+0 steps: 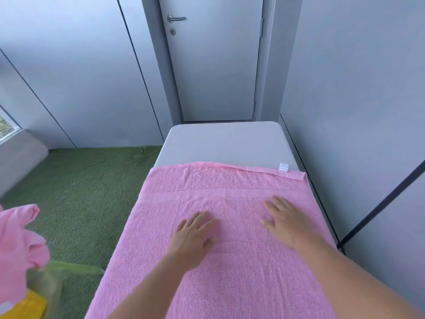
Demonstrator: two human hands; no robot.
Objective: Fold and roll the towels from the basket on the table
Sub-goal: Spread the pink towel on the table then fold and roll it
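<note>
One pink terry towel [230,180] is spread flat over the near part of one pale grey, round-cornered surface [220,143]. The far strip of that surface is left bare. The towel's far hem is turned over at its right end, and one small white striped label [283,167] is seen there. The left side of the towel is draped past the surface edge.

Two bare hands are counted, both laid palm-down on the towel, well apart from each other. The left hand [194,236] is placed near the towel's middle; its fingers [202,218] are kept straight and close together, pressed on the cloth, nothing gripped. The right hand [284,221] is placed further right and slightly further away; its fingers [273,203] are spread a little wider, flat on the cloth, nothing held.

At the lower left, one bunched pink cloth [18,238], one pale green cloth [57,279] and one yellow item [25,305] are seen together; whether a basket is among them cannot be told. Green artificial turf [80,192] is laid on the floor.
</note>
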